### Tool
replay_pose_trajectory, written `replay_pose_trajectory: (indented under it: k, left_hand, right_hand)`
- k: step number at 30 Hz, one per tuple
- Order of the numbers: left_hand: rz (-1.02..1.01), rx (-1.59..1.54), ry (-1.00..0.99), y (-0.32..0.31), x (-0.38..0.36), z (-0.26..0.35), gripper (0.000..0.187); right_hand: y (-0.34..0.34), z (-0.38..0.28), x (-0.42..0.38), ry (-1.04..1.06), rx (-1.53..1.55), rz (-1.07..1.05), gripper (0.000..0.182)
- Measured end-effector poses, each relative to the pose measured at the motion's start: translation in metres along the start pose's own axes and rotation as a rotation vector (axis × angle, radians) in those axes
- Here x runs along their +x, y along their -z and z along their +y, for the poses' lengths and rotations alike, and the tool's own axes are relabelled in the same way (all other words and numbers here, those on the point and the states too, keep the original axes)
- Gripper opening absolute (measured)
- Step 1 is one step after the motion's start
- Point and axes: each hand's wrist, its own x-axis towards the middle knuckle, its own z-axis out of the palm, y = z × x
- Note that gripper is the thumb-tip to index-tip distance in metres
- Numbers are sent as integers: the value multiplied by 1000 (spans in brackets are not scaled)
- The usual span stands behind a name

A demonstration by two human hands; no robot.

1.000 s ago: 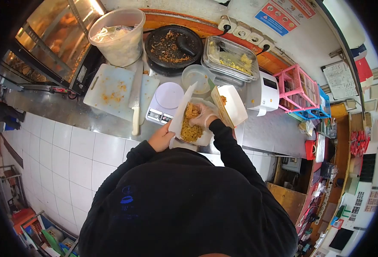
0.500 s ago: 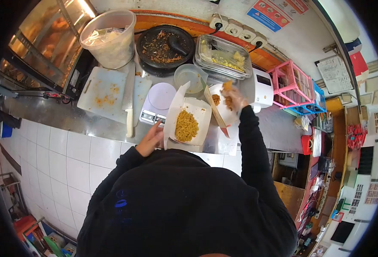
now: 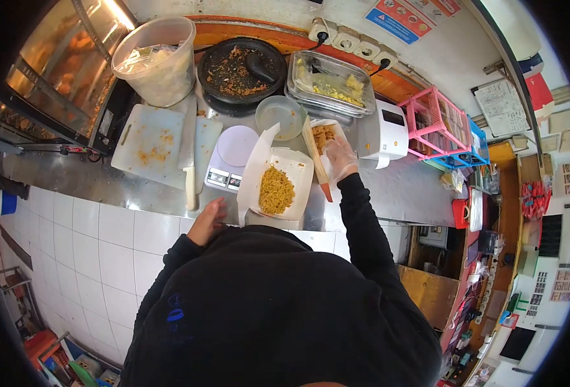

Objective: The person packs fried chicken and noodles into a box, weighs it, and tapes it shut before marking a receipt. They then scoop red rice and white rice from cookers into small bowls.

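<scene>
An open white takeaway box (image 3: pixel 301 169) with yellow noodles (image 3: pixel 276 191) stands at the counter's front edge. To its right, behind a raised lid flap (image 3: pixel 317 158), a second white box (image 3: pixel 333 126) holds brown fried pieces (image 3: pixel 322 134). My right hand (image 3: pixel 340 158), in a clear glove, reaches into this second box at the pieces; its fingertips are too indistinct to tell their grip. Bare and empty, my left hand (image 3: pixel 209 219) hovers left of the noodle box with its fingers apart. A kitchen scale (image 3: pixel 236 147) sits just behind it.
A knife (image 3: pixel 189 148) lies over cutting boards (image 3: pixel 149 140). Behind are a plastic tub (image 3: pixel 159 80), a stone mortar (image 3: pixel 223 76), a clear bowl (image 3: pixel 280 118) and lidded trays (image 3: pixel 330 87). A white machine (image 3: pixel 383 133) and pink basket (image 3: pixel 430 119) are on the right.
My right hand has come down and left with the brown pieces, into the second box. My left hand has drawn back from the noodle box and scale. The view has shifted slightly.
</scene>
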Motion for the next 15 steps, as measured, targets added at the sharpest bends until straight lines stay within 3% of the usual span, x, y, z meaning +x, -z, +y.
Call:
replay_pose_trajectory:
  k: [2, 5, 8, 11, 12, 15]
  left_hand:
    - [-7, 17, 8, -4, 2, 3, 73]
    - [-11, 24, -1, -5, 4, 4, 71]
    - [-2, 16, -8, 2, 9, -4, 70]
    - [-6, -5, 29, -2, 8, -2, 69]
    - [-11, 14, 25, -2, 9, -1, 70]
    - [-8, 40, 8, 1, 7, 0, 70]
  right_hand:
    - [-22, 12, 3, -480, 887, 133, 41]
    - [-15, 16, 0, -606, 925, 167, 55]
    - [-5, -19, 5, -788, 317, -82, 55]
    - [-8, -41, 6, -437, -314, -365, 57]
    - [-1, -54, 15, -639, -255, -434, 53]
    - [-26, -7, 13, -517, -365, -332, 64]
